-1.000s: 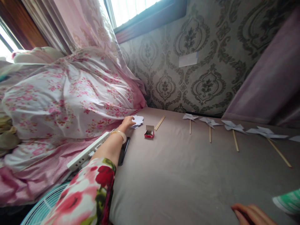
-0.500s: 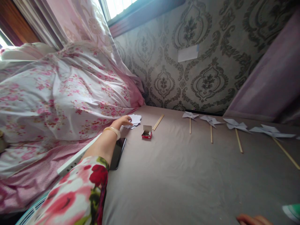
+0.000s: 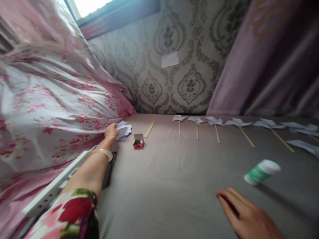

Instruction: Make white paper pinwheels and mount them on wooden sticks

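Note:
My left hand reaches to the far left, with its fingers closed at the left edge of a loose stack of white paper pieces. How many sheets are in its grip is hidden. At the lower right, my right hand hovers low over the grey sheet, thumb and forefinger pressed together. Whatever may be between those tips is too small to make out. A white tube with a green band stands tilted in view beyond my right hand. Right of the papers sits an open small red box, with wooden sticks beside it.
Several white paper pinwheels on sticks lie in a row along the back. A white power strip and a dark phone lie by my left forearm. Floral bedding is at the left, a patterned wall behind.
The view has swung right, bringing my right hand, the tube and more pinwheels into sight. My left hand has shifted from over the papers to their left edge, its fingers closing.

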The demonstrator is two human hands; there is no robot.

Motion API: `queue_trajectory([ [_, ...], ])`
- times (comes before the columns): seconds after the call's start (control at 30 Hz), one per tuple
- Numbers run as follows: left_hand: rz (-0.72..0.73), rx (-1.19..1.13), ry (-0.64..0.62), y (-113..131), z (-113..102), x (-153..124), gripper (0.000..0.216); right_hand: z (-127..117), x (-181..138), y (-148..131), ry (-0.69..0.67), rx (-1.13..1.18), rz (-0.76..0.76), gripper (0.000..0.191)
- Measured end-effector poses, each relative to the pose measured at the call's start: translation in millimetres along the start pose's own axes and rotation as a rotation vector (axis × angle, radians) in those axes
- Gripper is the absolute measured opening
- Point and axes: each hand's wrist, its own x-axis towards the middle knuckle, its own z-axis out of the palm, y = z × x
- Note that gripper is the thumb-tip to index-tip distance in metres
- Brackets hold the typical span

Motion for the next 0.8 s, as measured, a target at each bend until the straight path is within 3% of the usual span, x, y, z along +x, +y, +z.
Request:
queue_trajectory([
  [0.13,0.125,-0.155,0.287,33.8,-19.4,-23.7,0.028,-20.7,14.0,-19.8,-0.141,-0.029,0.071,0.028],
  [0.2,0.259,-0.262,0.435,53.5,-25.5,-41.4,0.025,-28.5,17.6,-24.1,-0.18,-0.035,0.104,0.025],
  [0.27,0.43,-0.372,0.449,75.0,-27.8,-65.8,0.03,-36.5,18.2,-27.0,-0.236,-0.037,0.109,0.024],
  [0.4,0.555,-0.615,0.2,117.6,-19.1,-124.2,0.034,-57.5,10.4,-32.3,-0.309,-0.032,0.014,0.02],
  [0.5,0.644,-0.656,-0.018,138.4,1.4,-156.9,0.038,-79.1,-6.7,-28.3,-0.324,-0.02,-0.023,0.018],
  [0.67,0.681,-0.61,-0.384,144.6,50.6,-172.9,0.032,-126.6,-71.2,22.0,-0.143,-0.153,0.279,0.027],
  [0.8,0.688,-0.533,-0.505,142.2,71.8,-175.7,0.036,-156.3,-110.8,76.1,0.006,-0.246,0.49,0.027],
])
